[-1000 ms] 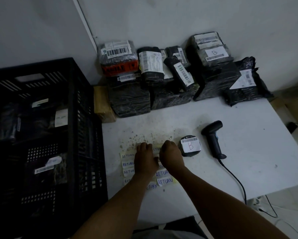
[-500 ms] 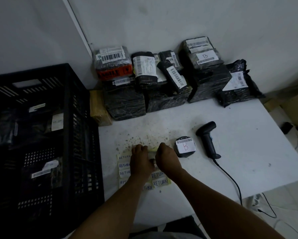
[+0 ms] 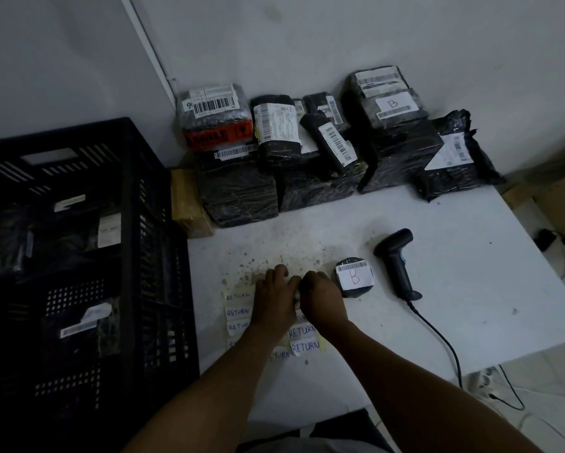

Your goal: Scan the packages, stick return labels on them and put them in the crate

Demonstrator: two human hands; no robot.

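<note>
Left hand: your left hand (image 3: 272, 300) lies knuckles-up on the sheet of RETURN labels (image 3: 238, 312); fingers curled, grip on a label not discernible.
Right hand: your right hand (image 3: 322, 297) touches the left, fingers bent down onto the sheet; hold hidden.
Round package: round package (image 3: 354, 276) marked "B" sits just beside your right hand.
Scanner: scanner (image 3: 397, 261) lies right of it, cord running off the near edge.
Surface: open room on the surface (image 3: 470, 273) to the right, up to its right edge.
Stack: wrapped packages (image 3: 307, 152) line the wall.
Crate: black crate (image 3: 137, 223) abuts the left edge, holding several labelled packages.
</note>
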